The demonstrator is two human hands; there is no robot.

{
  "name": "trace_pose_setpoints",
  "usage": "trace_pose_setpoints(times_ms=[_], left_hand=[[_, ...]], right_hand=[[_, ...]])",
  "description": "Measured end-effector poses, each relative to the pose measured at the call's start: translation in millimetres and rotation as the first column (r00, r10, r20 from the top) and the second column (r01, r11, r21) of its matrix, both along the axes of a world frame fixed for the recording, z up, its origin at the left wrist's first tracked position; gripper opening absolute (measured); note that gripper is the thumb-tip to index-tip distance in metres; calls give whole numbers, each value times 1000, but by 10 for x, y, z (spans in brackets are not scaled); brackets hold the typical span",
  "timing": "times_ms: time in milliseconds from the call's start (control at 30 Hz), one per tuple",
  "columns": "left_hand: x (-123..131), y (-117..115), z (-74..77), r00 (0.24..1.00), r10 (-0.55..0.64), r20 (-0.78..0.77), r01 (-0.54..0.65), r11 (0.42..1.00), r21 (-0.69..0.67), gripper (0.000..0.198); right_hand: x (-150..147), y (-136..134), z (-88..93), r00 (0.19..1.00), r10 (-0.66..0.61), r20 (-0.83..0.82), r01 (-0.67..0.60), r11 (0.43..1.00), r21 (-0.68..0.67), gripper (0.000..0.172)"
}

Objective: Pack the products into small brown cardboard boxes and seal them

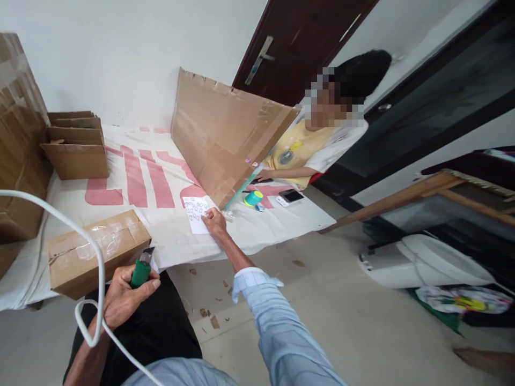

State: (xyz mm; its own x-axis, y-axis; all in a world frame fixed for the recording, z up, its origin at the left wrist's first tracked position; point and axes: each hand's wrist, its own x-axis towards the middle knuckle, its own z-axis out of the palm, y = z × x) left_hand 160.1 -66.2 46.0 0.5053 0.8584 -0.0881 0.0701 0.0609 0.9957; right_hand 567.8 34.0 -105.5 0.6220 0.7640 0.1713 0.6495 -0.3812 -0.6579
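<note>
Small taped box (100,241) on the counter (261,230), 11 o'clock from my left hand (125,295). That hand's wrapped round a green-handled cutter (140,272), blade toward 1 o'clock. White sheet (194,221), small marks on it, flat; my right hand (215,221) on its right edge, can't tell if pinching. Big cardboard piece (229,134) at 12 from there, teal roll (253,199) at 2.

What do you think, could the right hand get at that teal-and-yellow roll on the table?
Probably yes: the right hand touches the paper nearby, and nothing tall seems to stand between that hand and the roll.
</note>
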Motion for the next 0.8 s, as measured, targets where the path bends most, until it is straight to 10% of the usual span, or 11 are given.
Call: trace_pose_setpoints(times_ms=[800], left_hand=[[4, -20, -157, 995, -77, 66, 79, 997, -25, 45]], right_hand=[[100, -22, 45, 959, 237, 156, -224, 970, -95, 32]])
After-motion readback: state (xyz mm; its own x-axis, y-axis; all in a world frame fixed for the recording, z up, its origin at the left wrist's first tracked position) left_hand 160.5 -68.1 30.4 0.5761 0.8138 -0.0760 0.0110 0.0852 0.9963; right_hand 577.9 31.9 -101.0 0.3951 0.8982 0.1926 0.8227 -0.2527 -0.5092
